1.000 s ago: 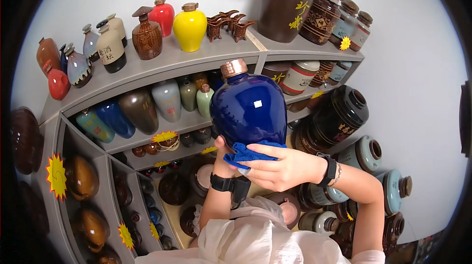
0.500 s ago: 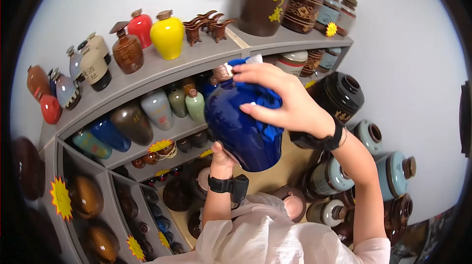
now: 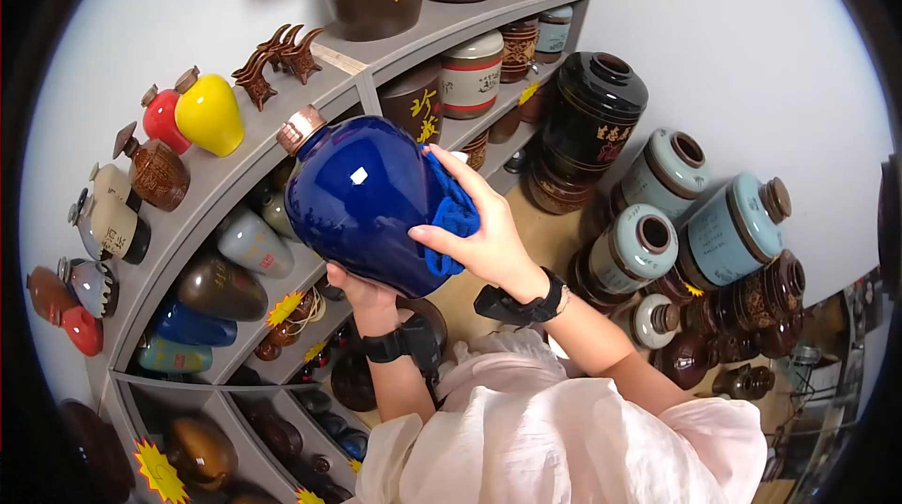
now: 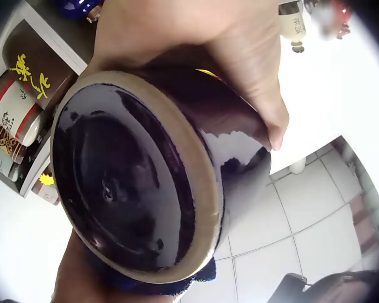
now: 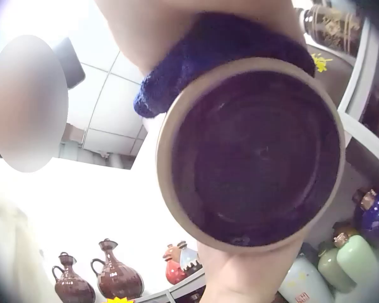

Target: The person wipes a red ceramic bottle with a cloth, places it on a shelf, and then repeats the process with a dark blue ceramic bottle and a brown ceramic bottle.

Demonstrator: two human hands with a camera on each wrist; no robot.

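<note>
A glossy dark blue jar [image 3: 357,194] with a copper-coloured cap [image 3: 301,130] is held up, tilted toward the upper left. The left hand [image 3: 365,295] supports it from below near the base, its thumb along the side. On the jar's right side the right hand [image 3: 484,239] presses a blue cloth [image 3: 453,222], thumb and fingers spread around the cloth. Both wrist views look at the jar's underside [image 4: 123,180], [image 5: 259,158], ringed by a pale unglazed rim. The cloth [image 5: 221,53] also lies against the jar's edge in the right wrist view.
Behind the jar, a curved grey shelf [image 3: 211,186] holds rows of bottles, including a yellow bottle [image 3: 210,114]. Large jars stand on the floor at the right, among them a black jar [image 3: 594,114] and a light blue jar [image 3: 728,233].
The head view has turned to the right. The right hand with the cloth has moved from beside the cap down to the jar's right side, and the jar leans further to the left.
</note>
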